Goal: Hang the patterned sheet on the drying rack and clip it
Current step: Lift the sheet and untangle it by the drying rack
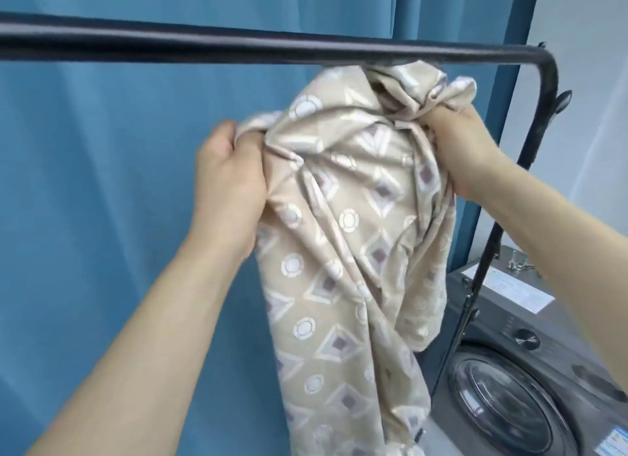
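Observation:
The patterned sheet (353, 238) is beige with white circles and diamonds. It hangs bunched in front of me, its top just under the black top bar of the drying rack (238, 48). My left hand (227, 180) grips a gathered fold at the sheet's left edge. Higher up, near the rack's right corner, my right hand (469, 146) clutches a thick bunch of the cloth. The sheet's lower end runs out of view at the bottom. No clip is visible.
A blue curtain (95, 218) hangs right behind the rack. The rack's right upright (486, 262) slopes down past a grey front-loading washing machine (530, 370) at the lower right. A white wall (591, 82) shows at the far right.

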`<action>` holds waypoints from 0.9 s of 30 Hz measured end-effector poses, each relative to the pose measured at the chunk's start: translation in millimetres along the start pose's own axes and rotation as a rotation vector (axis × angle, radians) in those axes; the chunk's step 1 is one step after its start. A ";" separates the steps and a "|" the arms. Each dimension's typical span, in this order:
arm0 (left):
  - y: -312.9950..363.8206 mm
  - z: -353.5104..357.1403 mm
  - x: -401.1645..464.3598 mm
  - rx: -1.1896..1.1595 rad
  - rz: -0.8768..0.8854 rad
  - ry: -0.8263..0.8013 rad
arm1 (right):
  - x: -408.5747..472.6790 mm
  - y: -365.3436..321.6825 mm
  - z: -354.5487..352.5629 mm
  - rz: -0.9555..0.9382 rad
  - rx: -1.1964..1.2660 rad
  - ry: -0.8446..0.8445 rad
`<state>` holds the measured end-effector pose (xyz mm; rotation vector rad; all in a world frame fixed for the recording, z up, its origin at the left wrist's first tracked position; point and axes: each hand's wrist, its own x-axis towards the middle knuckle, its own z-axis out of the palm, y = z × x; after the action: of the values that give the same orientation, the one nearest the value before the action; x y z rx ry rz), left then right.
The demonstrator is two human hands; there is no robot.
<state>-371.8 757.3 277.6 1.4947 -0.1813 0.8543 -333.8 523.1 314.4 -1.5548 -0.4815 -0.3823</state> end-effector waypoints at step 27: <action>-10.7 0.6 30.1 -0.187 -0.326 -0.122 | -25.1 43.0 8.8 0.260 -0.203 -0.011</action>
<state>-344.1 769.7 287.2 1.3535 -0.0999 0.4718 -333.2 529.8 264.3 -1.7916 -0.2495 -0.2268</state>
